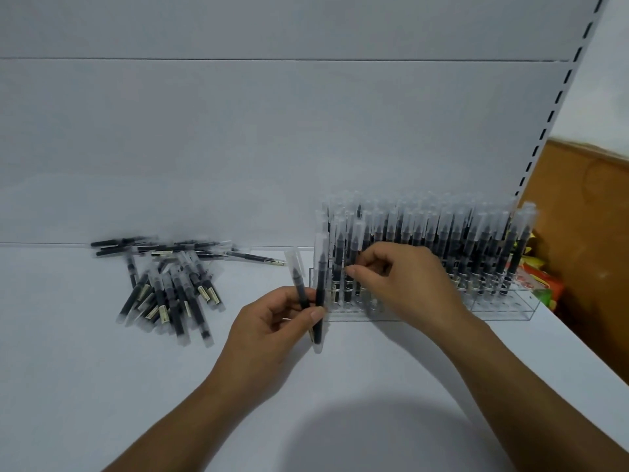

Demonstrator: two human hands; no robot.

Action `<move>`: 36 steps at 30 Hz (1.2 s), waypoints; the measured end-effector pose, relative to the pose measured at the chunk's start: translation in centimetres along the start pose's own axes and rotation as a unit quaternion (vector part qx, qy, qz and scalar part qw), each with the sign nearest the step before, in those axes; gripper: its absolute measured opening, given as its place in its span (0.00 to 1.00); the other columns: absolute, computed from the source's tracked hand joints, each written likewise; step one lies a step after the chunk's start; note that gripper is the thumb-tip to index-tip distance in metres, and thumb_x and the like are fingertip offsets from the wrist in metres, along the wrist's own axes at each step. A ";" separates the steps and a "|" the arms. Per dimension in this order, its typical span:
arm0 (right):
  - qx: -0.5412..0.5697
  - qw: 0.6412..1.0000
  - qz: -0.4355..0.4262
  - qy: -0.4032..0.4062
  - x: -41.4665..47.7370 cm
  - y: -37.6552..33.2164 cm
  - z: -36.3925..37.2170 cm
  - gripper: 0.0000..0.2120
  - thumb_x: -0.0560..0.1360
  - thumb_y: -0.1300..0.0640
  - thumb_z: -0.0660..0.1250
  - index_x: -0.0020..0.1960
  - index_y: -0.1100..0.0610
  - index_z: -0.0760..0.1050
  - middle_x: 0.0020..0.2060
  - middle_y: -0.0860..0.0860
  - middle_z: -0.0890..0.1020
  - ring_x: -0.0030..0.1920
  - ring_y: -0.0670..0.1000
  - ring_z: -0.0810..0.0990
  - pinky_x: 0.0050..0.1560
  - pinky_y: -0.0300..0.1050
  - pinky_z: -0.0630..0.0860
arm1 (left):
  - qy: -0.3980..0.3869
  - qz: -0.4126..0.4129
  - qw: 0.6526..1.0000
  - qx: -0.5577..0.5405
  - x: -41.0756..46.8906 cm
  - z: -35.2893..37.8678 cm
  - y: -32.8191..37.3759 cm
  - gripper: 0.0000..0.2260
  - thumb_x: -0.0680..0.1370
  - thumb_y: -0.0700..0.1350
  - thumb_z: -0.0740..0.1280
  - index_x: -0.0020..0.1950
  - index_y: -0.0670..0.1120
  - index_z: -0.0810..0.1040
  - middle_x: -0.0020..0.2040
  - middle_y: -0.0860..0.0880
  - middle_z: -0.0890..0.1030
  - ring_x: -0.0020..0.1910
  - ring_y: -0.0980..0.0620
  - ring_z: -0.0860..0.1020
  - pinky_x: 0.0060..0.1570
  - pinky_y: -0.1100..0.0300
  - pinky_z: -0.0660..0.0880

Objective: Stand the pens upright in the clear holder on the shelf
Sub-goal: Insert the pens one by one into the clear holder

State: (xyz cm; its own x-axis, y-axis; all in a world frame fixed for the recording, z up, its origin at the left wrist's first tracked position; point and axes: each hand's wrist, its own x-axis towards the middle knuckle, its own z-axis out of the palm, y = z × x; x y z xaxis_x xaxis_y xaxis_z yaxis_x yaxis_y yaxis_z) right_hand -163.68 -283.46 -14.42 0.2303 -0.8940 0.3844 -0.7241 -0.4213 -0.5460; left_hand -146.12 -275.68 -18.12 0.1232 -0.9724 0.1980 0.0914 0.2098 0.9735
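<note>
The pen [357,233] stands in the left front rows of the clear holder [493,310], pinched by the right hand's [405,284] fingers [354,270]. It is best lowered straight until seated. The left hand [272,321] grips two spare pens [319,294] just beside the holder, above the shelf [102,369].

No text can be read anywhere. The pens [175,291] lying loose on the shelf [68,335] each carry a small pale label [204,294] with dark print, and those standing in the clear holder [503,306] show pale bands low on their barrels, all too small and blurred to make out. The colourful packets [541,284] at the right edge bear red and green markings, likewise illegible.
</note>
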 end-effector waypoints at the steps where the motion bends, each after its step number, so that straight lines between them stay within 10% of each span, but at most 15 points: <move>1: 0.020 1.000 0.000 0.014 -0.4 0.1 -0.1 0.06 0.74 0.44 0.70 0.42 0.45 0.80 0.32 0.40 0.80 0.35 0.40 0.77 0.38 0.37 0.73 | 0.002 0.000 1.000 0.001 0.0 0.0 0.0 0.07 0.71 0.36 0.70 0.44 0.46 0.84 0.42 0.41 0.84 0.39 0.50 0.80 0.43 0.66 0.77; 11: 0.282 0.954 -0.067 -0.081 -2.0 -1.5 1.8 0.06 0.74 0.56 0.72 0.40 0.47 0.81 0.30 0.42 0.77 0.31 0.46 0.71 0.33 0.39 0.70 | -0.015 0.014 0.999 0.047 -0.2 0.0 0.3 0.09 0.73 0.36 0.69 0.51 0.45 0.83 0.44 0.45 0.85 0.45 0.47 0.83 0.48 0.62 0.78; 16: 0.396 0.918 0.012 0.029 -1.1 -0.7 -0.9 0.04 0.77 0.60 0.67 0.44 0.56 0.78 0.27 0.42 0.78 0.26 0.41 0.74 0.26 0.32 0.71 | 0.004 -0.017 1.000 0.013 -0.1 0.4 0.3 0.08 0.69 0.42 0.71 0.47 0.47 0.84 0.43 0.46 0.85 0.44 0.52 0.83 0.45 0.67 0.76; 22: 0.269 0.950 -0.003 0.160 0.1 1.0 -1.7 0.04 0.77 0.53 0.68 0.43 0.48 0.78 0.35 0.59 0.79 0.33 0.53 0.73 0.34 0.51 0.75 | -0.012 -0.037 0.998 0.058 -0.1 0.2 -0.1 0.06 0.72 0.41 0.72 0.47 0.49 0.84 0.45 0.46 0.85 0.49 0.46 0.82 0.46 0.68 0.77; 29: 0.133 0.987 -0.021 0.090 0.8 1.3 -0.8 0.04 0.75 0.49 0.70 0.42 0.45 0.78 0.28 0.39 0.76 0.29 0.39 0.73 0.32 0.29 0.68 | -0.022 -0.041 0.997 0.061 -0.1 0.2 -0.2 0.06 0.72 0.42 0.71 0.48 0.49 0.84 0.44 0.46 0.85 0.50 0.46 0.82 0.46 0.67 0.78; 36: 0.017 1.000 0.000 0.026 0.4 0.9 -0.4 0.06 0.74 0.44 0.70 0.41 0.44 0.78 0.30 0.39 0.77 0.32 0.40 0.75 0.35 0.38 0.69 | -0.018 -0.040 0.998 0.051 0.1 0.2 -0.3 0.06 0.74 0.39 0.71 0.47 0.49 0.84 0.45 0.43 0.85 0.50 0.44 0.82 0.45 0.69 0.77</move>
State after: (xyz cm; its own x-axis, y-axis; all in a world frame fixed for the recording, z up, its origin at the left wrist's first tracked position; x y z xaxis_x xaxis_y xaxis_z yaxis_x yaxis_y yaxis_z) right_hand -164.55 -284.18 -14.44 0.1952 -0.8852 0.4223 -0.7017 -0.4269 -0.5704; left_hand -146.35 -275.82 -18.39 0.0839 -0.9891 0.1210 -0.0009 0.1214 0.9926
